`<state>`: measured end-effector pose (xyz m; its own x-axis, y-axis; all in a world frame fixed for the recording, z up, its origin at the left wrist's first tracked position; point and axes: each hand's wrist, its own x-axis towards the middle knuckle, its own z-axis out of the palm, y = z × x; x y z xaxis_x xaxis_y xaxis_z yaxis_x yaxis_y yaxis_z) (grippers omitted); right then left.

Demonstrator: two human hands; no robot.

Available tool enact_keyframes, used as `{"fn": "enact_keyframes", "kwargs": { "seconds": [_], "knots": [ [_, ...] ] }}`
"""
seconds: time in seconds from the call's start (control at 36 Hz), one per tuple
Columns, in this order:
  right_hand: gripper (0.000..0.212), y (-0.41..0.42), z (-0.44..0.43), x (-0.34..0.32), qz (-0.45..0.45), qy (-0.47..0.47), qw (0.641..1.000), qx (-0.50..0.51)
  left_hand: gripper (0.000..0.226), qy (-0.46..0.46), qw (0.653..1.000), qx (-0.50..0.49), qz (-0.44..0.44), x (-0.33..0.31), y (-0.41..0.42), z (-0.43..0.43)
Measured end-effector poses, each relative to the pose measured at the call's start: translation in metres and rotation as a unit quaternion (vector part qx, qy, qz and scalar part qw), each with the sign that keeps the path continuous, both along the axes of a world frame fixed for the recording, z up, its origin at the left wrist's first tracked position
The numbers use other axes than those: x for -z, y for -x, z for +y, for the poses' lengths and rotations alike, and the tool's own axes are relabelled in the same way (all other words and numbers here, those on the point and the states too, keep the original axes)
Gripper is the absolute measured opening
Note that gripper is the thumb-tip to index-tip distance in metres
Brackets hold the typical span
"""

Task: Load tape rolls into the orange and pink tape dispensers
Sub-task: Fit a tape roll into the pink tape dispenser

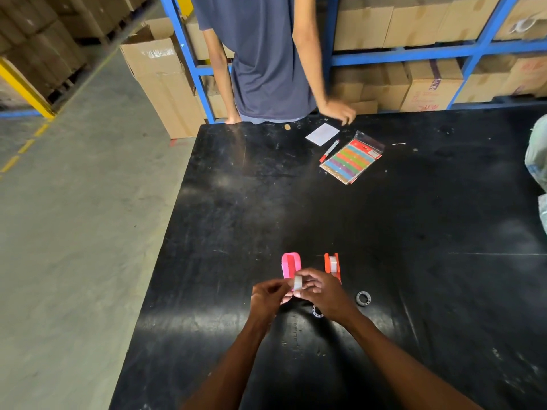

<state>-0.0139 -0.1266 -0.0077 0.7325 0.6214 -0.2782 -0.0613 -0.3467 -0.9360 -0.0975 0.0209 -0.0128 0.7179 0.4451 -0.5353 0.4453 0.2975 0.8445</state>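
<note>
A pink tape dispenser (290, 265) stands on the black table (414, 232), its slot showing no roll. To its right stands an orange dispenser (332, 264) with a clear tape roll seated in it. Just in front of the pink dispenser my right hand (321, 292) grips a small clear tape roll (297, 284) upright between the fingertips. My left hand (268, 295) pinches at the left side of that roll; whether it holds a tape end is too small to tell. Two ring-shaped cores lie near my right wrist, one (363, 298) at the right, one (316, 311) partly under my hand.
A person in a dark blue shirt (266, 60) stands at the table's far edge with a hand (340, 111) on it. A white card (322, 134), a red pen (329, 151) and a packet of coloured strips (352, 158) lie there. Blue racks with cartons stand behind; a bag (537, 152) is at right.
</note>
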Motion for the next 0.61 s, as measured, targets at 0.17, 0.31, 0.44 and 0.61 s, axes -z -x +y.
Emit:
{"fn": "enact_keyframes", "kwargs": {
  "seconds": [0.17, 0.31, 0.44, 0.61],
  "knots": [
    [0.04, -0.001, 0.006, 0.005, -0.006, 0.013, 1.0, -0.017, 0.015, -0.016, 1.0, 0.002, 0.008, 0.001, 0.0, 0.003],
    [0.039, -0.003, 0.012, 0.01, -0.012, 0.003, 1.0, -0.019, 0.015, -0.014, 1.0, -0.012, 0.002, 0.01, 0.001, 0.006],
    [0.044, -0.016, 0.015, 0.017, -0.041, 0.02, 0.998, -0.044, 0.015, 0.013, 1.0, 0.003, -0.008, 0.012, -0.005, 0.01],
    [0.04, -0.055, 0.025, 0.028, -0.137, 0.086, 0.984, -0.068, 0.017, -0.06, 0.998, 0.016, 0.008, 0.032, -0.026, 0.027]
  ]
}}
